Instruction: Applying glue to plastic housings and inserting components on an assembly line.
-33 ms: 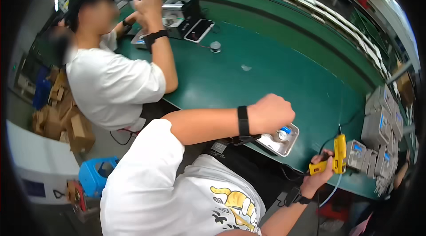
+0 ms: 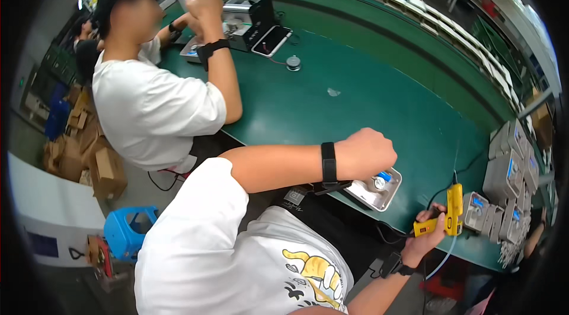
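My left hand [image 2: 366, 154] is closed in a fist over the near edge of the bench, its fingertips turned down and hidden from view. What it holds, if anything, cannot be made out. Just below and beside it lies a shallow metal tray [image 2: 388, 197] with a round silver part [image 2: 376, 184] and a blue piece [image 2: 385, 177] in it. To the right, my right hand [image 2: 434, 229] grips the handle of a yellow glue gun [image 2: 454, 211]. Its dark nozzle points up and away, a cord leaves the handle, and a pale flexible stick trails from its rear.
Stacked metal trays [image 2: 504, 173] stand at the right of the green bench [image 2: 355, 113]. On my left a co-worker [image 2: 154, 101] in a white shirt works near a bench machine [image 2: 246, 21]. A small round part [image 2: 293, 63] and a plastic scrap [image 2: 333, 92] lie farther back.
The whole view has shifted slightly, so the scene sits a little farther right. Both hands keep nearly the same places, and the right still grips the glue gun.
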### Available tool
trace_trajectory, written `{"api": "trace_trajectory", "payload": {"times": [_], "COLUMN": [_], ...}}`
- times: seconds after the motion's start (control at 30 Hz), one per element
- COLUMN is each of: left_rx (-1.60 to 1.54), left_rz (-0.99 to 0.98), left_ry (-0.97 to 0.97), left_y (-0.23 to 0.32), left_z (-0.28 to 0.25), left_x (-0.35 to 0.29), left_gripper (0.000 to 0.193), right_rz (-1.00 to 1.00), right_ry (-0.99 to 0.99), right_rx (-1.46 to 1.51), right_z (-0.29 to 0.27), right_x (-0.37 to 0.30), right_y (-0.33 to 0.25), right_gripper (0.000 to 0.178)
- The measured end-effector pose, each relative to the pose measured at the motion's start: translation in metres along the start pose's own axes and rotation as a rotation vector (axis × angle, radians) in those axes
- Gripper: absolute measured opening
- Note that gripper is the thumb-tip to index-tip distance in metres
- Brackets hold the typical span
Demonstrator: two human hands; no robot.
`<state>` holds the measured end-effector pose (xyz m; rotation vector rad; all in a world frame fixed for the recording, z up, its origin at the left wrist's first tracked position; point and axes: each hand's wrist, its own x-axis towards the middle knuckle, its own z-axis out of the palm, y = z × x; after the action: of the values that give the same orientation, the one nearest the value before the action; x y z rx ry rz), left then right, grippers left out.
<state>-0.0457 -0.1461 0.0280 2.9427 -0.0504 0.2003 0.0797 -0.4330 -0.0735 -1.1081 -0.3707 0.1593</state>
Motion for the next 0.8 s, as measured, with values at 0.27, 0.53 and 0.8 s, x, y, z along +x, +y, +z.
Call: {"api": "trace_trajectory", "payload": {"times": [0.27, 0.53, 0.8], "left_rx": [-0.304, -0.778, -0.946], "left_rz": [-0.019, -0.234, -0.149], "left_ry": [0.083, 0.73, 0.81], "left_y": [-0.011, 0.007, 0.008], "left_z": [0.005, 0.056, 0.086], "left_x": [-0.031, -0.051, -0.06], "left_gripper": [0.017, 0.022, 0.028], "right_rz": [0.095, 0.278, 0.421], "right_ry": [0.076, -0.215, -0.472], "right_rx": [-0.009, -0.25, -0.603], "right_z": [-0.008, 0.069, 0.108], "right_x": [-0.003, -0.013, -0.013], "right_y": [0.001, -0.052, -0.07], "right_gripper": [0.028, 0.028, 0.028]}}
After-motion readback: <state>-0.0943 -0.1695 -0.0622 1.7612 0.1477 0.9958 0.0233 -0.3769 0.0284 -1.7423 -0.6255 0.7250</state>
